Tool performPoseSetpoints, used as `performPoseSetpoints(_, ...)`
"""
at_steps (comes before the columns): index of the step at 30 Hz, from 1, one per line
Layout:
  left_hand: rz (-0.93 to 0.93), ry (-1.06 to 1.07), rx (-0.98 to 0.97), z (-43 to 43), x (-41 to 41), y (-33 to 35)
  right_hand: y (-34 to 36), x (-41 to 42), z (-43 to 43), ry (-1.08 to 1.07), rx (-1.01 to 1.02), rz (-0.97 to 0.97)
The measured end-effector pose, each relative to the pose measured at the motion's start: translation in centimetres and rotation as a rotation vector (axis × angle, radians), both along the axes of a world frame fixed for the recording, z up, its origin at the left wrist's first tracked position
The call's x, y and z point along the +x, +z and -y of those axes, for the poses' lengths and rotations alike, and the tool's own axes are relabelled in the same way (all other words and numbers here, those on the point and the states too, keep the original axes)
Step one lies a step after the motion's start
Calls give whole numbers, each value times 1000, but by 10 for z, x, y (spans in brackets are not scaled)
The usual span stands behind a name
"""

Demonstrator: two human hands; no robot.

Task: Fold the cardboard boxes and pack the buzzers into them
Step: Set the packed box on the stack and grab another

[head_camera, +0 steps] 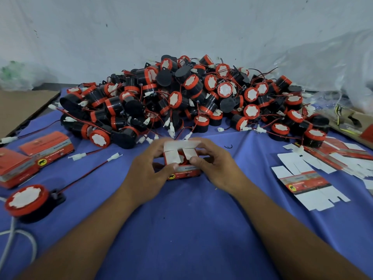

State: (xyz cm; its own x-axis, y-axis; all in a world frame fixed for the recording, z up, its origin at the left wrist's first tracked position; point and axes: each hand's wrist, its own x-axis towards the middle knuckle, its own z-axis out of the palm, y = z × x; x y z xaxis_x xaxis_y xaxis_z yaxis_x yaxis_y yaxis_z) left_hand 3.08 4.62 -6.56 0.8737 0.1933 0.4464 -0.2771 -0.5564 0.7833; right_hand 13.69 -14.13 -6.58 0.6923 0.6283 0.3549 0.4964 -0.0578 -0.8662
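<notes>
Left hand (150, 168) and right hand (216, 165) each pinched the red box (184, 172) at the middle of the cloth (181, 219), thumbs pressing its side flaps (171, 158) inward. To my eye, a flap could spring back or crease under uneven thumbs, and then the far lid (182, 143) would not tuck.

Soft, even, fairly bright light. Faint shadows sit under the buzzer pile (181, 102) at 12 o'clock. The lone buzzer (28, 201) at 8 o'clock and the plastic sheeting (333, 63) at 2 o'clock are blurred. The edges bow with wide-angle distortion.
</notes>
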Motion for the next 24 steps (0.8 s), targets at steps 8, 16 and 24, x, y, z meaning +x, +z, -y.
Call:
performPoseSetpoints(8, -77, -46, -3, -6, -2, -4, 0, 1, 3, -4, -116, 152)
performPoseSetpoints(16, -74, -15, -76, -7, 1, -4, 3, -3, -2, -82, -80, 271)
performPoseSetpoints(24, -55, 6, 78, -4, -1, -4, 2, -14, -6, -6, -142, 577)
